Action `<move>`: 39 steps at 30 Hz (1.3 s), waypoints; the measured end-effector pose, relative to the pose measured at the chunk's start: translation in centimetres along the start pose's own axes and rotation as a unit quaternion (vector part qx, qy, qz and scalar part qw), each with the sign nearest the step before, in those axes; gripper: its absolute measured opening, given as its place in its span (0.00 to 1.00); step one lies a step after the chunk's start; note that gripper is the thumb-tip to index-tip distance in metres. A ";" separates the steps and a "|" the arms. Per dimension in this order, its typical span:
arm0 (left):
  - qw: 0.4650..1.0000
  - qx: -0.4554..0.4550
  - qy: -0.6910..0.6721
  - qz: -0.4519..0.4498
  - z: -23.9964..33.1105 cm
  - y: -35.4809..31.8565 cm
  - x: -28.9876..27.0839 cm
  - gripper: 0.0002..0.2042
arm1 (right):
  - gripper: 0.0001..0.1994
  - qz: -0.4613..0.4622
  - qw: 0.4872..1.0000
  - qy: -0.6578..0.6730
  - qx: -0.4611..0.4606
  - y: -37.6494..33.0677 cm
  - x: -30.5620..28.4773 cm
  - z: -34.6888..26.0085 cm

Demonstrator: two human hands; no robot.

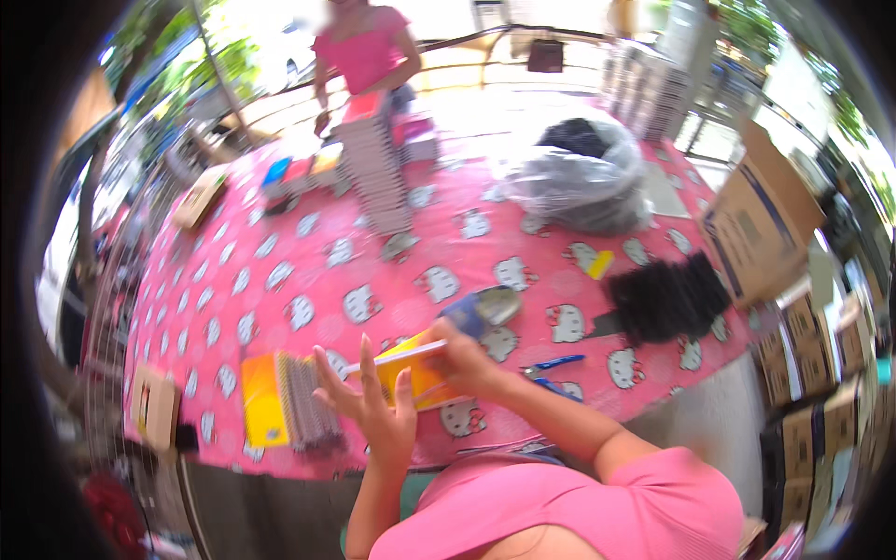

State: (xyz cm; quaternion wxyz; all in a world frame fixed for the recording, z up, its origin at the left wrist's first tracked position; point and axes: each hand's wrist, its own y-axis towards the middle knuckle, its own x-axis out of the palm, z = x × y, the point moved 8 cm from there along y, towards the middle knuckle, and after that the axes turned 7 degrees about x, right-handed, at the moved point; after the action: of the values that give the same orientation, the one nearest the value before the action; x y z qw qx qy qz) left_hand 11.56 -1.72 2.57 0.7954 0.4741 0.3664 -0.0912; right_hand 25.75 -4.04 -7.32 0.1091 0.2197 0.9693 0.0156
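My right hand (pixel 464 365) is closed around one end of a yellow notebook (pixel 425 385), whose pale page edge faces up. My left hand (pixel 378 401) is beside the notebook's other end, its fingers spread and pointing away from me. Whether its thumb touches the notebook is blurred. Left of that hand stands a row of yellow spiral notebooks (pixel 268 399) with their coils toward the hand. Just beyond the right hand lies a blue object with a round pale end (pixel 481 313), its kind unclear. Blue-handled pliers (pixel 557 367) rest to the right.
A pink patterned cloth (pixel 308 271) covers the table. On the right lie a pile of black coils (pixel 667 299), a yellow piece (pixel 600 265) and an open carton (pixel 761 219). Farther back are a plastic bag (pixel 583 182) and a tall notebook stack (pixel 373 177); a person in pink (pixel 364 51) stands behind.
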 end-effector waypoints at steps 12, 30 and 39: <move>0.973 0.015 -0.210 -0.092 0.9 1.4 3.3 0.07 | 0.14 0.334 0.744 -0.483 0.318 -8.4 -29.8 9.8; 0.980 0.060 -0.184 -0.043 2.4 1.9 1.2 0.07 | 0.14 0.185 0.907 -0.352 0.137 -3.7 -18.6 2.1; 0.982 0.065 -0.177 -0.023 3.7 2.5 1.1 0.06 | 0.11 0.041 0.996 0.024 -0.079 -2.1 -7.5 -5.8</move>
State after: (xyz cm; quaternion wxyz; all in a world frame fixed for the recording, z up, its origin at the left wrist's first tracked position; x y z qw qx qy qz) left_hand 15.36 -3.20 4.59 0.8131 0.4921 0.2237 -0.2159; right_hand 30.25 -9.03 -0.23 0.1025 0.2499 0.9575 0.1014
